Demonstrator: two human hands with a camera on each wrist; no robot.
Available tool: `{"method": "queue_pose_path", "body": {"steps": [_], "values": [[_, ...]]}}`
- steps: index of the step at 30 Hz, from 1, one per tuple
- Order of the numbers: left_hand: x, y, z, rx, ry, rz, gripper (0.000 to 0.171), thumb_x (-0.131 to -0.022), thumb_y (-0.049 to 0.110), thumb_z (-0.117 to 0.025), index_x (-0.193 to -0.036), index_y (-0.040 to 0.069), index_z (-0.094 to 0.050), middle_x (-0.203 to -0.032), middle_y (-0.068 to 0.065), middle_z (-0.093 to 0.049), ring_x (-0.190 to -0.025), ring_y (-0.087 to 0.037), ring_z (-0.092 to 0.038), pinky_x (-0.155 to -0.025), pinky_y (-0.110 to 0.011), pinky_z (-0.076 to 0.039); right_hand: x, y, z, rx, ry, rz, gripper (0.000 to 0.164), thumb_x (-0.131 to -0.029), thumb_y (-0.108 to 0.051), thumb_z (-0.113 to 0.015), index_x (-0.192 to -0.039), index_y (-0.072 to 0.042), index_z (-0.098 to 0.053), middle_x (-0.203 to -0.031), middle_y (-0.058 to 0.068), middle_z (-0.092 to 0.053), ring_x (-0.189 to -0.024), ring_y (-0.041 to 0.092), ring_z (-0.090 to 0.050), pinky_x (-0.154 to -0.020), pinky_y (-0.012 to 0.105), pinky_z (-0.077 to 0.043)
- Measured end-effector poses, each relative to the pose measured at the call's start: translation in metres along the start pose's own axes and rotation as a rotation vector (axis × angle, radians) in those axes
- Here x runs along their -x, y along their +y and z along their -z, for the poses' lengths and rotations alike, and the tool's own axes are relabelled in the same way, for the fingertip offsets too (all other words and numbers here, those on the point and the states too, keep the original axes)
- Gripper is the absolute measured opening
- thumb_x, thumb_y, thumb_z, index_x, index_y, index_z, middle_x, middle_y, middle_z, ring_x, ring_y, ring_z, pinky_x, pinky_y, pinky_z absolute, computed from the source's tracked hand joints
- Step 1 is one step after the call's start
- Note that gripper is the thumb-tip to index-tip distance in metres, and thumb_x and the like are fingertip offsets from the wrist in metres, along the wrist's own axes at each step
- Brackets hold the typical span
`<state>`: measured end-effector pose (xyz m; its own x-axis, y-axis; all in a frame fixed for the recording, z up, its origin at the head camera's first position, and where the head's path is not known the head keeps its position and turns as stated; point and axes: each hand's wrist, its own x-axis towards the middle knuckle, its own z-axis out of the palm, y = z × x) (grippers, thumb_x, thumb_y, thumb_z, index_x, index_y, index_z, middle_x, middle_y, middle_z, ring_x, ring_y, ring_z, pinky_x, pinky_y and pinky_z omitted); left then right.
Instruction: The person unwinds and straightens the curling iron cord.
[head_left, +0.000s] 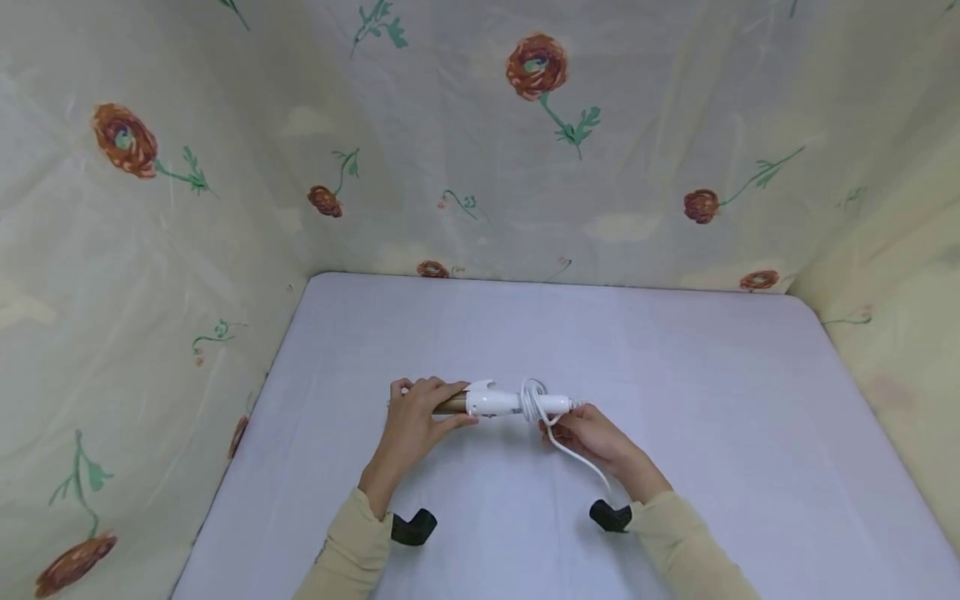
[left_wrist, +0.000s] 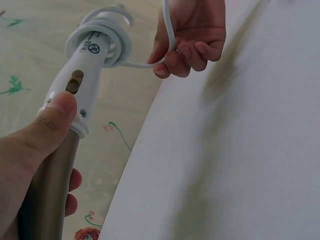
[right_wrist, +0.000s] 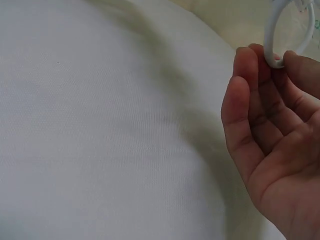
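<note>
A curling iron (head_left: 491, 403) with a white handle and a bronze-brown barrel (left_wrist: 52, 185) is held level above the table. My left hand (head_left: 411, 417) grips it by the barrel, the thumb lying near the slider on the handle in the left wrist view. A white cord (head_left: 577, 457) is wound in several loops round the handle, and a length of it trails toward the right wrist. My right hand (head_left: 603, 440) pinches this cord between thumb and fingers, just below the handle's end. In the right wrist view, a bend of cord (right_wrist: 270, 35) sits at the fingertips.
A white table (head_left: 675, 358) with rounded far corners lies beneath both hands. Flower-printed cloth (head_left: 450, 108) hangs behind it and along both sides. Black wrist-worn pieces (head_left: 414, 528) show beside the beige sleeves (head_left: 341, 542).
</note>
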<state>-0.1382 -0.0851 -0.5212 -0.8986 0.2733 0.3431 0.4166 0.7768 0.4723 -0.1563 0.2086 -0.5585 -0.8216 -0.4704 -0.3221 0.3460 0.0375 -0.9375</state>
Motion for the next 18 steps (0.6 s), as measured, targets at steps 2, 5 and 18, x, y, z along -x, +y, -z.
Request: {"method": "queue_pose_path", "body": {"steps": [2,5,18], "values": [[0.0,-0.001,0.0,0.011,-0.011,-0.022,0.052,-0.071,0.045,-0.076,-0.118,0.026,-0.067,-0.096,0.006,-0.069,-0.087,-0.014,-0.061,-0.091,-0.044,-0.03,-0.002,-0.003,0.002,0.075,0.02,0.004,0.014,-0.095,-0.007,-0.051,-0.104,-0.003,-0.06,-0.084,-0.002,-0.064,-0.077,0.012,-0.06,-0.072,0.027,-0.05],[0.001,-0.002,-0.002,0.017,-0.025,-0.057,0.052,-0.07,0.045,-0.077,-0.118,0.027,-0.067,-0.095,0.007,-0.068,-0.087,-0.013,-0.06,-0.091,-0.045,-0.029,-0.004,-0.008,0.005,0.174,0.047,-0.005,0.021,-0.094,-0.01,-0.055,-0.111,0.001,-0.056,-0.087,-0.004,-0.061,-0.078,0.012,-0.058,-0.07,0.028,-0.051],[0.003,-0.003,-0.003,0.022,-0.074,-0.102,0.052,-0.073,0.052,-0.072,-0.119,0.028,-0.066,-0.098,0.008,-0.067,-0.094,-0.011,-0.06,-0.094,-0.048,-0.027,-0.006,-0.031,0.023,0.399,0.139,-0.087,0.043,-0.096,-0.039,-0.054,-0.115,0.0,-0.056,-0.085,-0.003,-0.057,-0.063,0.007,-0.048,-0.05,0.024,-0.041]]}}
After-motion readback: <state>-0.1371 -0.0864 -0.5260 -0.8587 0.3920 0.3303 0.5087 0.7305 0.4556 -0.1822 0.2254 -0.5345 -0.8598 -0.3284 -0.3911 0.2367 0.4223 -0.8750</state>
